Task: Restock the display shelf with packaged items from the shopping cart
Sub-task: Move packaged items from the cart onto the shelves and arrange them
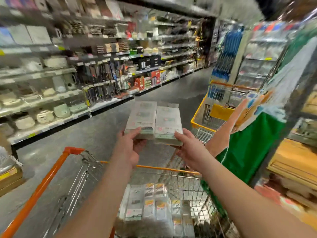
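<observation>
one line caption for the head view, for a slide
Both hands hold two packaged items side by side above the orange shopping cart.

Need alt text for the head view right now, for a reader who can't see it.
Left hand and right hand each hold a clear pack, left pack and right pack side by side above the cart, which holds more packs. Blurred shelves line the left.

left hand [129, 145]: grips left clear pack [141, 118]
right hand [188, 146]: grips right clear pack [169, 124], touching the left one
cart [51, 179]: near, more packs [154, 203] inside
shelves [51, 100]: far left, blurred
</observation>
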Motion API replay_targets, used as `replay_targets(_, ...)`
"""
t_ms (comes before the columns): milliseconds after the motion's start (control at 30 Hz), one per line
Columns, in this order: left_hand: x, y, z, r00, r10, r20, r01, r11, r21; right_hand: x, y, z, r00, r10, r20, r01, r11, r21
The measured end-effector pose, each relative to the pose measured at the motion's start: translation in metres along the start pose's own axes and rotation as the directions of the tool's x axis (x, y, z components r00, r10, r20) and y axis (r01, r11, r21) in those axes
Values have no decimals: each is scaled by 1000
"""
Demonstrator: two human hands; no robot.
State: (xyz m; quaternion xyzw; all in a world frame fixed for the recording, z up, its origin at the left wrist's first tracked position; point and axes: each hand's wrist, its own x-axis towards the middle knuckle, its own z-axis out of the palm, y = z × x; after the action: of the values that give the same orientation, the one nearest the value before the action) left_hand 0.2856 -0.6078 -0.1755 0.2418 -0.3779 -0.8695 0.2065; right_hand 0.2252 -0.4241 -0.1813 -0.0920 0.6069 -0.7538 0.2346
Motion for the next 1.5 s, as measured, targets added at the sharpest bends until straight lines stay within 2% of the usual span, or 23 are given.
replay_targets(100,-23,2,61,992,42,121,-38,998,-42,-19,-48,-33,989,-135,-55,133,991,-31)
replay_targets(333,-70,-31,189,948,103,303,-90,994,-58,-66,-143,-131,941,-312,-134,291,944,-154)
replay_targets(500,-105,-61,269,901,87,426,-50,994,-96,-97,-192,-200,900,-361,-246,332,931,-151)
replay_targets(733,-154,-93,363,777,45,627,-5,998,-66,-152,-255,-290,834,-417,-361,381,909,-169)
replay_targets(833,-168,-113,406,731,14,683,-22,1000,3,-171,-278,-330,795,-421,-437,395,906,-154)
replay_targets(1067,-181,-170,486,689,-79,720,-61,984,166,-190,-311,-411,745,-285,-603,286,953,-97)
replay_targets(1233,-191,-203,525,658,-110,745,-179,938,296,-180,-315,-464,733,-185,-654,128,983,-134)
replay_targets(1333,-180,-219,544,699,-178,692,-178,895,410,-167,-313,-486,724,-169,-669,14,973,-230)
replay_targets(1400,-169,-227,556,756,-227,614,-163,843,512,-155,-312,-497,716,-177,-675,-48,952,-301)
replay_targets(1467,-161,-235,563,809,-255,529,-170,760,627,-145,-308,-504,731,-206,-651,-123,898,-423)
replay_targets(1500,-157,-237,564,813,-272,515,-182,721,669,-140,-307,-504,745,-225,-628,-164,851,-499)
